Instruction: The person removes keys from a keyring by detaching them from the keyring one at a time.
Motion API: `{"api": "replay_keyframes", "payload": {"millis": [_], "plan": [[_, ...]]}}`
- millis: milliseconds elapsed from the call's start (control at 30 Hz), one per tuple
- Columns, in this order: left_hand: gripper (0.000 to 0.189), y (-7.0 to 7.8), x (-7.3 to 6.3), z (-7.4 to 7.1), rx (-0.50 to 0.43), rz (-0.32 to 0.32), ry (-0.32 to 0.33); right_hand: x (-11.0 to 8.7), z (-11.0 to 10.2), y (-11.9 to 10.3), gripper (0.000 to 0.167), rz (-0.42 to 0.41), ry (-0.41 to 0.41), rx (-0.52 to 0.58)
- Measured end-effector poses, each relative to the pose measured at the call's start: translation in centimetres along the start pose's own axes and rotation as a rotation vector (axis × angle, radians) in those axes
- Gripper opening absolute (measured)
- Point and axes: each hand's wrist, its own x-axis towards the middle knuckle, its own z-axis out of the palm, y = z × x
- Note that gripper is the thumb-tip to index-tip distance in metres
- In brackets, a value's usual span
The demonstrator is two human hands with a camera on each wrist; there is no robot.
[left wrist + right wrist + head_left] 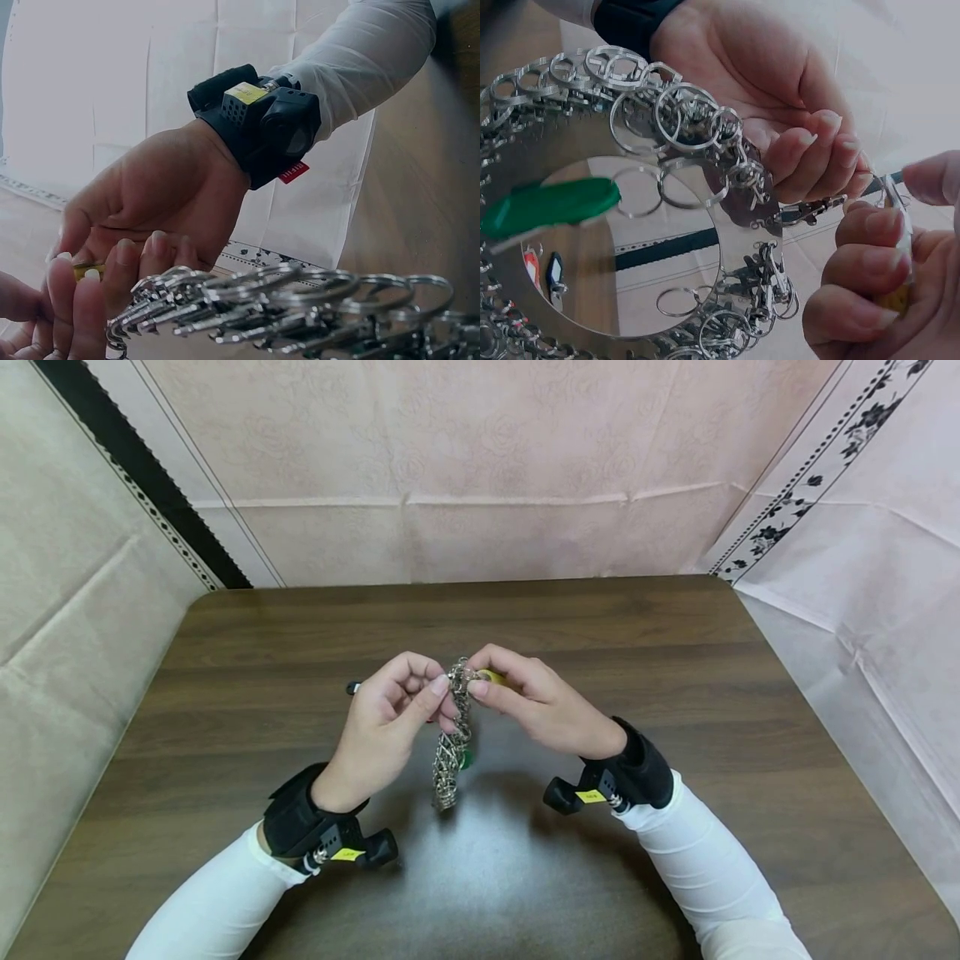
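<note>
A round holder ringed with silver key rings and clasps (447,760) stands on the table, seen edge-on from above. In the right wrist view its flat shiny plate (562,150) has a round hole, and a green key tag (551,210) hangs from one ring. My left hand (382,727) is at the holder's left side, its thumb and fingers pinching a small silver clasp (814,211) at the rim. From the right, my right hand (536,697) grips a yellow key tag (491,677), mostly hidden by the fingers; its metal end meets the clasp.
Behind my left hand a small dark tag (352,687) lies on the wooden table (247,710). Through the plate's hole a red tag (532,270) and a dark tag (555,274) show. Pale patterned cloth (487,460) hangs beyond the table's far edge.
</note>
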Motion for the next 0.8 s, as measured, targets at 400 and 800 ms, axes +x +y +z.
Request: {"api": "replay_keyframes", "payload": {"millis": [400,800], "plan": [[0.008,-0.21,0.02,0.36,-0.006,0.050,0.024,0.02,-0.08,0.26,0.016,-0.086,0.040,-0.042],[0.003,-0.42,-0.05,0.51,0.104,0.111,0.012,-0.33,-0.55,-0.15,0.017,-0.080,0.011,-0.148]]}}
